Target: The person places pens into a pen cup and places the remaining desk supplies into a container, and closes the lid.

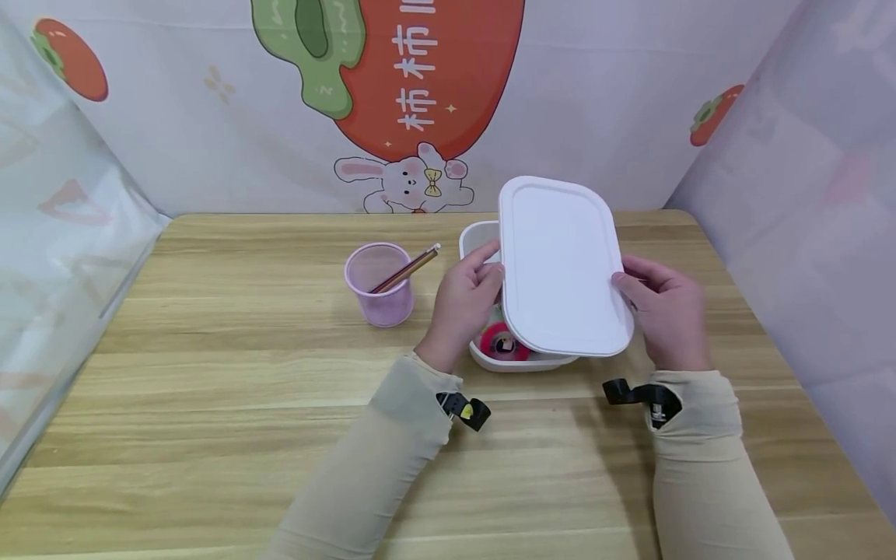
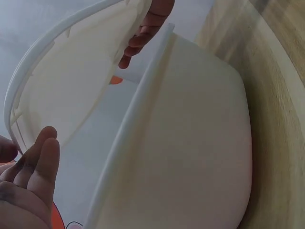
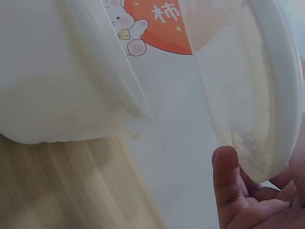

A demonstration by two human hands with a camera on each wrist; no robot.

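A white rectangular lid [image 1: 563, 264] with rounded corners is held above a white plastic box [image 1: 525, 364]. My left hand [image 1: 465, 299] grips the lid's left edge, thumb on top and fingers beneath, as the left wrist view shows. On the opposite edge, my right hand [image 1: 665, 307] pinches the lid between thumb and fingers. In both wrist views a gap shows between the lid and the box rim [image 2: 128, 119]. Inside the box, at its near left, lies a round red item [image 1: 495, 342] with a dark centre; the lid hides most of the other contents.
Left of the box stands a pink-purple mesh cup [image 1: 381, 303] with pencils [image 1: 409, 270] leaning in it. The wooden table [image 1: 231, 389] ends at the back against a printed cloth [image 1: 210, 140]. More cloth hangs along both sides.
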